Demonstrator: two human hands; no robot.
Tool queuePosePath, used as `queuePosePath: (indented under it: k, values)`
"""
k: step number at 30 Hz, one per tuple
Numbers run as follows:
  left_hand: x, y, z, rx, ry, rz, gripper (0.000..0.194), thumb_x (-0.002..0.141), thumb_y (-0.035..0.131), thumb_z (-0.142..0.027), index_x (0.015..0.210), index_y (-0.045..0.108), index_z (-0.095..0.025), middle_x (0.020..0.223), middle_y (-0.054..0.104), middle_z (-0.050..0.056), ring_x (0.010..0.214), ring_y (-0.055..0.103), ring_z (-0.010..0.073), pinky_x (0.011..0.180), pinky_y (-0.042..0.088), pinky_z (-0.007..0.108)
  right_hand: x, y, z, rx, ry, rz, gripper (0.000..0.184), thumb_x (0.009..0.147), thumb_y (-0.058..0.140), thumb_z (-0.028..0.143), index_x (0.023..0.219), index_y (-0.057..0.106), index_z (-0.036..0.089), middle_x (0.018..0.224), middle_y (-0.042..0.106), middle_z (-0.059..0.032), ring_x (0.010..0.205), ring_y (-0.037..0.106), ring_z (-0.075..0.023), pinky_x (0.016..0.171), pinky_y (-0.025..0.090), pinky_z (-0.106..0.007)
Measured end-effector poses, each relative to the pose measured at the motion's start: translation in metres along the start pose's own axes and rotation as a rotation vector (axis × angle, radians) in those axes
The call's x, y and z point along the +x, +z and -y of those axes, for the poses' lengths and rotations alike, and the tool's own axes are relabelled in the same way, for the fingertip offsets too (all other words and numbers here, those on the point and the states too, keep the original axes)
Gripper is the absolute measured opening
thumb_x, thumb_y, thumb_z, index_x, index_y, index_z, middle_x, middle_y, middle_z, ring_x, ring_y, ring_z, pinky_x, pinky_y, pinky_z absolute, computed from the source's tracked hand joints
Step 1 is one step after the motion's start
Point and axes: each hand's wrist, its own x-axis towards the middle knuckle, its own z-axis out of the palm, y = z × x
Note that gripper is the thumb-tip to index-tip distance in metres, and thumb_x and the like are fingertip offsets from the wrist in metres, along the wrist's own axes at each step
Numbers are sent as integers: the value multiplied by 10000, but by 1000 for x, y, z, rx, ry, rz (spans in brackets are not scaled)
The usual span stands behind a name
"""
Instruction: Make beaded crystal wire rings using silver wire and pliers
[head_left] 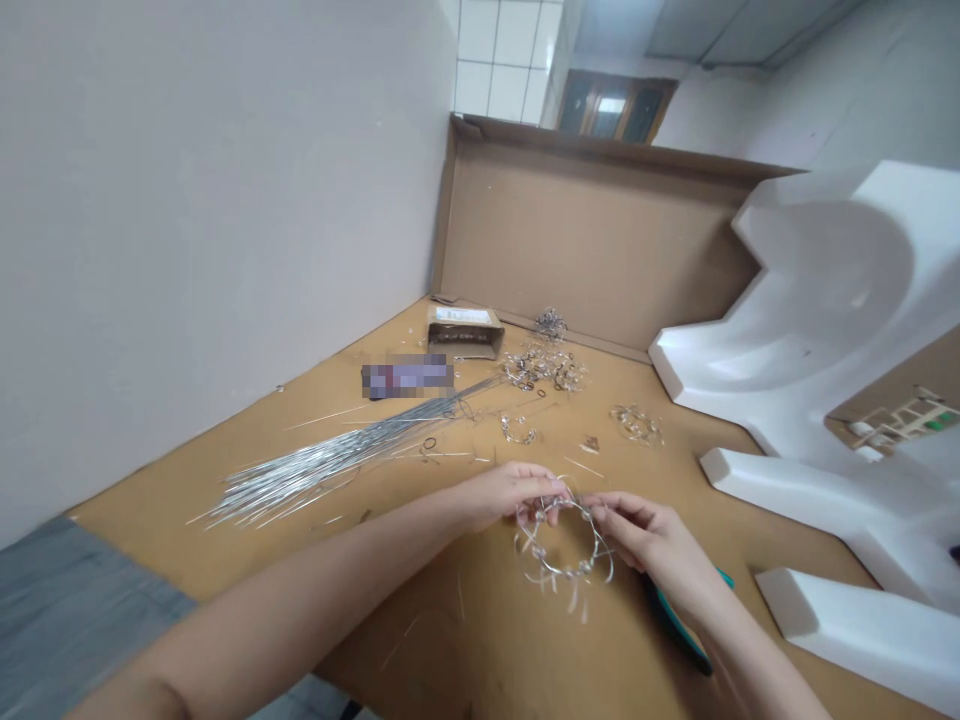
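Observation:
Between my two hands is a ring of silver wire (568,573), with loose curled wire ends sticking out around it. My left hand (521,492) pinches the ring at its upper left. On its upper right side, the fingers of my right hand (636,522) are closed at the ring's edge, gripping the wire there. Partly hidden under my right forearm lies a tool with teal handles (679,625). A bundle of straight silver wires (330,465) is spread on the table to the left of my hands.
Behind lie a pile of curled wire pieces (544,370), another wire ring (636,424) and a small open cardboard box (465,335). A blurred purple item (409,376) is beside it. A large cardboard panel (592,240) stands at the back; white foam pieces (817,290) line the right.

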Motion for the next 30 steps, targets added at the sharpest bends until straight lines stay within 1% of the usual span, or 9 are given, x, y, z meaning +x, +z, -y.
queuePosePath:
  k: [2,4,6,8,12,17,20,25,30]
  values:
    - [1,-3,0,-16,7,-10,330,733,544,-452,827,606,-141,701,589,8,517,454,54,448,277,179,6,2,-7,91,14,25,368,634,623,473,803,646,146,460,407,74,377,258,-36,392,165,-194]
    - [2,-6,1,-20,16,-30,343,735,540,-463,835,607,-142,761,600,23,565,480,65,474,307,181,10,0,-17,146,12,14,360,625,636,464,792,648,145,527,474,50,372,279,-28,386,158,-191]
    - [3,-8,1,-15,22,-60,342,730,549,-464,830,608,-142,774,606,28,580,482,68,501,331,186,10,-4,-25,164,-2,-37,363,619,641,467,786,654,145,580,520,29,367,289,-25,377,161,-189]
    - [3,-8,1,8,33,-83,328,716,573,-451,807,613,-139,761,607,27,589,480,72,530,349,193,8,-8,-29,134,-20,-97,370,618,641,475,785,659,145,573,528,21,373,296,-33,371,183,-190]
    - [3,-6,0,69,64,-73,292,715,591,-413,829,640,-149,750,609,19,613,481,75,595,365,205,6,-10,-28,25,-53,-126,375,630,634,480,818,665,157,568,535,14,405,348,-61,380,266,-205]
    - [4,-7,7,20,106,-25,257,735,588,-362,916,649,-190,669,562,-13,598,469,67,604,361,209,2,-8,-26,-21,-62,-117,347,640,629,463,817,673,168,575,550,10,422,366,-69,387,304,-203]
    - [6,-9,10,-26,104,-18,261,732,596,-356,923,642,-185,647,545,-18,561,461,57,583,362,212,1,-8,-25,-27,-62,-145,334,640,636,447,813,671,163,580,554,7,433,366,-70,397,311,-204]
    - [7,-7,8,-10,64,-36,349,669,657,-368,951,600,-172,719,581,4,583,512,71,576,384,226,3,-12,-24,46,-83,-239,331,658,625,441,830,651,159,601,540,14,433,361,-65,404,302,-209]
    - [8,-5,5,-69,23,-82,394,593,712,-359,891,575,-141,660,575,-10,538,516,70,555,394,230,3,-15,-24,93,-91,-265,304,674,624,426,828,643,165,611,537,20,437,362,-61,416,292,-210]
